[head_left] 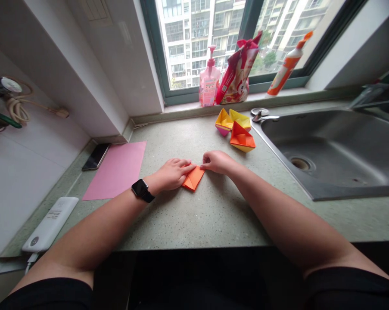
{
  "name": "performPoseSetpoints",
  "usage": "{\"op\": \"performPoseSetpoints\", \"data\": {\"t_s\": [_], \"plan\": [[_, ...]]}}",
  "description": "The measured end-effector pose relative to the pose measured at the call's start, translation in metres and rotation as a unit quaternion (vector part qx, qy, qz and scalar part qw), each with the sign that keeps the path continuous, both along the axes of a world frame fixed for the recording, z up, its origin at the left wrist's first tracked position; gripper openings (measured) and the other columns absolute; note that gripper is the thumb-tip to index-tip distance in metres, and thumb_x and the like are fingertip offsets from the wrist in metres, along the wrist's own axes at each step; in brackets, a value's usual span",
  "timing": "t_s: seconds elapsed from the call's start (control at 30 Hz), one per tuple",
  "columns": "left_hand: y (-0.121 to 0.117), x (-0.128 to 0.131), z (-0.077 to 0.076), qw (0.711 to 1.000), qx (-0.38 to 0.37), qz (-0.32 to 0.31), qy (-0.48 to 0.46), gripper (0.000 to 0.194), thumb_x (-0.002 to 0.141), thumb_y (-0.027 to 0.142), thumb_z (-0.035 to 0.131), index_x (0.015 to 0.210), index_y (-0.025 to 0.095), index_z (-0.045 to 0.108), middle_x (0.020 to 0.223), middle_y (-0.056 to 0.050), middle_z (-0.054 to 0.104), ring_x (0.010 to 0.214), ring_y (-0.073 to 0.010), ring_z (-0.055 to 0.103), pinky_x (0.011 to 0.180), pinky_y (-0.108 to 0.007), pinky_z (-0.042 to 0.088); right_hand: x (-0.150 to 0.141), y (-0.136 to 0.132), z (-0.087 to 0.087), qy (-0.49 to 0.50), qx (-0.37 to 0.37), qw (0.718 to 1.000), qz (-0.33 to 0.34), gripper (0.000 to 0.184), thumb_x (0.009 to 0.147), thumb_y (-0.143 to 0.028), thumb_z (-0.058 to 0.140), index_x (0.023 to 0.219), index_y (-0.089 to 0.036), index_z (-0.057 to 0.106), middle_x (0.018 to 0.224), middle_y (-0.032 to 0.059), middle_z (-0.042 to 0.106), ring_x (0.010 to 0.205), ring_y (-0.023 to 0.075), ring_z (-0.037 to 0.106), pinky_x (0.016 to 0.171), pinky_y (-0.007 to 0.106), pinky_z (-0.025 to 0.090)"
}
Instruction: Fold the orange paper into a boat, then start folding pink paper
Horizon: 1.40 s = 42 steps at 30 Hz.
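1. While the left hand (171, 173) lies flattened with its fingers reaching over the left and upper part of the orange paper (194, 178), it presses rather than grasps; the hand is loosely open.
2. The right hand (217, 162) is curled in, thumb and fingertips drawn close together at the paper's upper right corner. I cannot tell whether they pinch the edge or only touch it.
3. The orange paper is folded into a small packet, lying on the table (188, 224) between the hands, with crease lines on its uncovered part.
4. For a clean result here, the left hand's pressure should probably stay steady and close to the fold, so the layers do not slide.
5. The right fingertips would best match corner and edge exactly before any firm rubbing; a skewed crease is hard to undo.
6. The hard table seems a good backing for sharp creases.
7. The pink sheet (115, 172) lies beyond the left wrist, and the red folded piece (242, 140) stands near the sink (286, 168), well apart from the orange paper.
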<state>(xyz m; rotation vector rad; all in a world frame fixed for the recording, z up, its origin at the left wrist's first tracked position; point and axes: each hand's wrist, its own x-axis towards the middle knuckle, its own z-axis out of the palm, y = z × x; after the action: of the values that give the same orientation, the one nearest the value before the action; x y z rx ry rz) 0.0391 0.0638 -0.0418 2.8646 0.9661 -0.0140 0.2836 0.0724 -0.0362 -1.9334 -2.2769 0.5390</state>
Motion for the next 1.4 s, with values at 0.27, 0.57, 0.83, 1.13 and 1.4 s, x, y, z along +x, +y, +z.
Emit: {"op": "performPoseSetpoints", "data": {"t_s": [0.27, 0.57, 0.83, 1.13, 1.4], "plan": [[0.007, 0.003, 0.002, 1.0, 0.002, -0.015, 0.027, 0.06, 0.107, 0.027, 0.043, 0.167, 0.033, 0.051, 0.16, -0.009, 0.061, 0.138, -0.0327, 0.058, 0.121, -0.05, 0.041, 0.009, -0.002, 0.005, 0.022, 0.0, 0.999, 0.023, 0.016, 0.089, -0.037, 0.084, 0.083, -0.024, 0.079, 0.084, 0.0035, 0.079, 0.075, 0.0203, 0.068, 0.06, 0.03, 0.04], [0.026, -0.029, -0.015, 0.979, -0.094, -0.036, -0.176, 0.046, 0.109, 0.018, 0.053, 0.152, 0.03, 0.066, 0.155, -0.007, 0.069, 0.141, -0.0242, 0.063, 0.125, -0.05, 0.045, -0.018, -0.016, -0.008, 0.087, 0.086, 0.984, 0.126, 0.008, 0.094, -0.024, 0.078, 0.101, -0.025, 0.081, 0.107, 0.0046, 0.077, 0.093, 0.019, 0.069, 0.085, 0.031, 0.05], [0.032, -0.048, -0.013, 0.958, -0.112, -0.037, -0.263, 0.023, 0.105, 0.023, 0.073, 0.124, 0.03, 0.083, 0.124, -0.005, 0.084, 0.124, -0.0246, 0.073, 0.115, -0.047, 0.055, -0.012, -0.014, -0.027, 0.094, 0.167, 0.959, 0.211, 0.018, 0.101, -0.021, 0.071, 0.108, -0.028, 0.086, 0.112, 0.0092, 0.078, 0.103, 0.0258, 0.07, 0.092, 0.041, 0.055], [0.027, -0.05, -0.013, 0.965, -0.112, -0.01, -0.235, 0.032, 0.098, 0.022, 0.081, 0.128, 0.033, 0.082, 0.13, -0.002, 0.082, 0.138, -0.0285, 0.065, 0.12, -0.053, 0.05, -0.013, -0.023, -0.015, 0.075, 0.163, 0.958, 0.226, 0.023, 0.108, -0.038, 0.066, 0.115, -0.032, 0.087, 0.114, 0.0098, 0.076, 0.105, 0.0269, 0.07, 0.095, 0.045, 0.053], [0.017, -0.051, -0.001, 0.976, -0.132, -0.004, -0.173, 0.055, 0.092, 0.033, 0.089, 0.145, 0.034, 0.073, 0.149, -0.002, 0.074, 0.153, -0.0347, 0.053, 0.129, -0.058, 0.037, -0.009, -0.028, -0.015, 0.043, 0.152, 0.961, 0.229, 0.047, 0.086, -0.047, 0.092, 0.128, -0.03, 0.081, 0.126, 0.012, 0.072, 0.114, 0.0322, 0.066, 0.1, 0.049, 0.056]]}}
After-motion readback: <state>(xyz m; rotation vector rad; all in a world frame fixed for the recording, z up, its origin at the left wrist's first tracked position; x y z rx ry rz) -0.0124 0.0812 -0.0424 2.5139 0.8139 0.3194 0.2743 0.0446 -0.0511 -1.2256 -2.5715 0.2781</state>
